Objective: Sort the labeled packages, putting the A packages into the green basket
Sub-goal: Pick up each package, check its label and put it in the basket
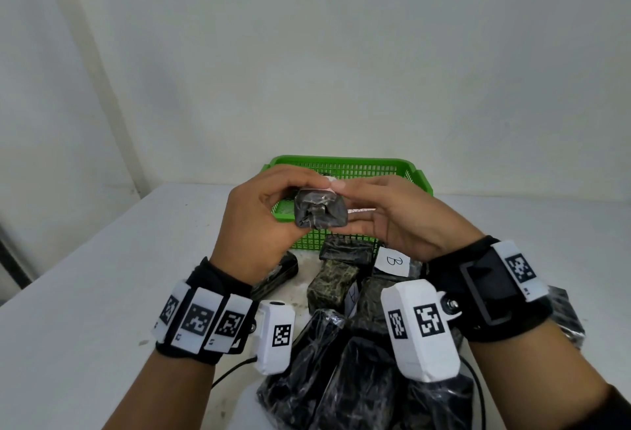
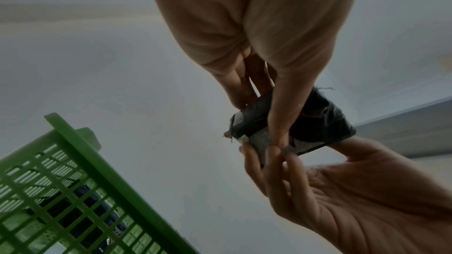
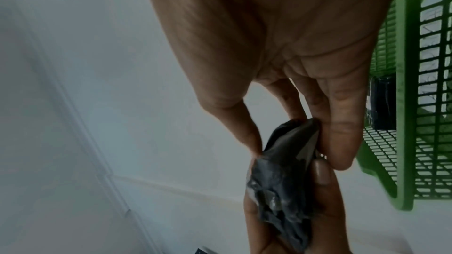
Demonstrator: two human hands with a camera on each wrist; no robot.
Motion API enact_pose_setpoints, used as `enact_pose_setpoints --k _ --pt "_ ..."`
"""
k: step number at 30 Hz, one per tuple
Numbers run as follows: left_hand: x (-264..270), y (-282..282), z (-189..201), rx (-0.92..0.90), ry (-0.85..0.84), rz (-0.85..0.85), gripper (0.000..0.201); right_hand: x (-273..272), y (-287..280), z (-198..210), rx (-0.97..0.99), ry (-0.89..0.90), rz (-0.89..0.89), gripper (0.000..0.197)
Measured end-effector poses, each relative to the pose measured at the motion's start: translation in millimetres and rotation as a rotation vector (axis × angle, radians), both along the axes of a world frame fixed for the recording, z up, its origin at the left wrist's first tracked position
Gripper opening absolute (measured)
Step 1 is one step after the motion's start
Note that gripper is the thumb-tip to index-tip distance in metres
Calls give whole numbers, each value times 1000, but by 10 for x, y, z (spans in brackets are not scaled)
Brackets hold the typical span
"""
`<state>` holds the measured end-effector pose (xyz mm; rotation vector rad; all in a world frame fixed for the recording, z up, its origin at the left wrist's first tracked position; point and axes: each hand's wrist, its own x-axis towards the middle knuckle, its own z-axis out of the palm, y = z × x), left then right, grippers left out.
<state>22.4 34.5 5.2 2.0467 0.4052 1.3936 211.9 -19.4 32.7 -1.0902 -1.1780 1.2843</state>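
Note:
Both hands hold one small black-wrapped package (image 1: 319, 210) up in front of the green basket (image 1: 345, 165). My left hand (image 1: 263, 211) grips it from the left, thumb and fingers curled round it. My right hand (image 1: 386, 214) pinches its right side and top edge. A white label shows at the package's top, its letter hidden. The left wrist view shows the package (image 2: 315, 123) between both hands, with the basket (image 2: 73, 171) below left. In the right wrist view the package (image 3: 281, 181) hangs under my fingers, the basket (image 3: 406, 103) at right.
A pile of black-wrapped packages (image 1: 345, 361) lies on the white table (image 1: 102, 276) close to me; one bears a B label (image 1: 393, 260). A dark package (image 3: 380, 101) lies inside the basket. A white wall stands behind the basket.

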Motion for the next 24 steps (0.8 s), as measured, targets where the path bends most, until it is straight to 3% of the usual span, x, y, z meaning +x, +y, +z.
enact_pose_setpoints --k 5,9,11,14,16,18,21,24 --pt "-32 20 26 -44 52 -24 57 -11 3 20 0 90 -30 24" --pt "-21 4 30 4 76 -28 52 -28 -2 19 4 87 -45 36" --pt "-8 -3 21 9 82 -27 57 -51 -2 7 11 97 -73 32" --pt "-8 10 7 -88 69 -47 72 -70 2 14 9 170 -123 18" --pt "-21 8 8 -177 47 -77 75 -45 12 32 39 238 -174 19" --pt "-30 11 30 -246 32 -70 66 2 28 42 75 273 -234 21" --pt "25 -18 88 -372 -24 -65 38 43 48 21 90 234 -276 25" --pt "132 -40 119 -359 9 6 40 59 34 12 83 80 -293 24"
